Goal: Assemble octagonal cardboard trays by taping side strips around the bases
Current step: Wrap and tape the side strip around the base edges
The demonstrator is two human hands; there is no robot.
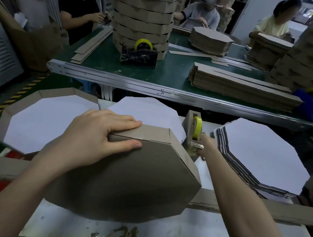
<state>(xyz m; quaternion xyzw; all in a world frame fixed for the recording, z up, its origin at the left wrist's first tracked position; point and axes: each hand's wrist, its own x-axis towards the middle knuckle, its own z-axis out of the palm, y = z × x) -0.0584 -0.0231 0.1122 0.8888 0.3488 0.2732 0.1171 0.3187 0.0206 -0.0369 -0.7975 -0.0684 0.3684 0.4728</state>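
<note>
Head view: two hands work at the counter [68, 223]. One tray [130, 181] stands tilted, brown underside up, on the counter's middle. The left hand [99, 138] lies on it, fingers straight, pressing the side strip [151, 134] at its seam. The right hand [208, 146] reaches the near tape dispenser [188, 127]; its grip cannot be told. One finished tray [3, 120] lies left, one stack of bases [259, 154] right. Two further dispensers, black [137, 56] and blue [307, 103], stand on the conveyor [173, 73]
</note>
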